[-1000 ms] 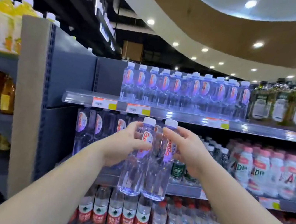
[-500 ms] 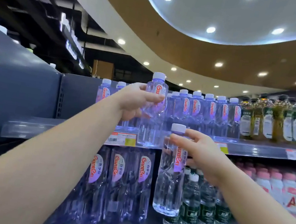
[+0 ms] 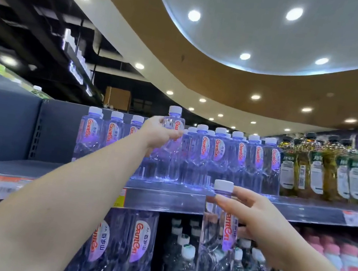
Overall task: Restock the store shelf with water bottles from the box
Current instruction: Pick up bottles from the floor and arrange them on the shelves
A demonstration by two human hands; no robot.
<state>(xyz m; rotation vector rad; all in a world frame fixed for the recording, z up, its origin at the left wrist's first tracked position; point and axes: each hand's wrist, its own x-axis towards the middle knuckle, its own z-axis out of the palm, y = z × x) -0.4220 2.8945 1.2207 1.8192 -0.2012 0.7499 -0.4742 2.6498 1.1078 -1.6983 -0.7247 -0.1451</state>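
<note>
Raised clear ribbed bottle, shelf-level now.

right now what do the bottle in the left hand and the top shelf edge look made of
Clear violet-tinted water bottle in the left hand: thin glossy plastic, probably; the shelf shows through it, and it has a matte white screw cap. Grey top shelf edge: looks like painted metal behind a shiny clear price-tag strip, though plastic is possible.

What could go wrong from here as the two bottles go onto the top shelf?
1. The left hand sets its bottle into a tight row of bottles; a nudge might topple neighbours.
2. The right hand holds the second bottle high near its cap, below the shelf edge; it could swing and knock it.
</note>
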